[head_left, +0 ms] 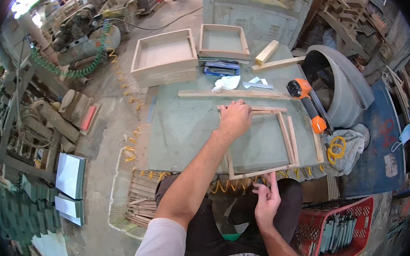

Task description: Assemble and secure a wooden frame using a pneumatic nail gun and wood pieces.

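A thin wooden frame (259,172) lies on the grey-green worktable (181,121), its near rail at the table's front edge. My left hand (236,118) reaches across it, fingers closed on its far left corner; the fingertips are partly hidden. My right hand (268,202) is below the near rail, near the right corner. One finger stretches up to touch that rail, and the others are loosely bent with nothing visible in them. Along the frame's right side a loose strip (292,138) lies close to the side rail.
An orange and black nail gun (310,100) lies right of the frame, near a yellow hose (336,148). Behind are a long strip (203,93), a blue staple box (221,69) and two wooden trays (163,73) (222,54). Crates of strips (116,193) (365,220) flank my legs.
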Tool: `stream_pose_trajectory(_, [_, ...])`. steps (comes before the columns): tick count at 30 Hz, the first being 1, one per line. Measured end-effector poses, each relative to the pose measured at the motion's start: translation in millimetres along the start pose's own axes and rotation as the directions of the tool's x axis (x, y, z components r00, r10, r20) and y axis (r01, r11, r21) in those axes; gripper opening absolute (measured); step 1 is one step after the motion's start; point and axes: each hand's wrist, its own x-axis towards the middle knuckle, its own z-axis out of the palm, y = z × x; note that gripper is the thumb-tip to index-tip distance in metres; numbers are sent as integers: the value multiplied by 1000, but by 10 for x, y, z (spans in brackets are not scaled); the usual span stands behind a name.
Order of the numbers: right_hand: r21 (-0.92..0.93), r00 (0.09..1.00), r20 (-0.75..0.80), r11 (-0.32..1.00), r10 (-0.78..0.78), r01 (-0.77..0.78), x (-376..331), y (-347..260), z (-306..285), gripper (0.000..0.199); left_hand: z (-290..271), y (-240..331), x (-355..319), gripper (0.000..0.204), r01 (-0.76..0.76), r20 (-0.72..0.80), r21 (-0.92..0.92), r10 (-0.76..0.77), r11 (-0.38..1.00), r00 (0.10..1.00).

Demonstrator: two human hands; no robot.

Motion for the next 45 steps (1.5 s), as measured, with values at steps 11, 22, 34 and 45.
stream_pose_trajectory(11, [-140, 998, -4, 988, -65, 63, 477, -222, -207, 52, -523, -315, -230, 23, 23, -57, -435, -53, 900, 997])
stream_pose_trajectory(22, [-39, 916, 392, 993, -89, 114, 3324, -1000, 432, 37, -1490, -893, 913, 28, 12, -204, -570, -155, 821, 967])
stream_pose_trajectory(34, [-84, 913, 409, 996, 1, 37, 4870, -641, 1326, 29, -1464, -1463, 2074, 32, 237, -125, -491, -337, 838, 933])
stream_pose_trajectory(45, [-150, 933, 361, 988, 14, 43, 5136, -432, 1547, 26, -1189, -1960, 2649, 30, 275, -253, -303, -356, 912, 900])
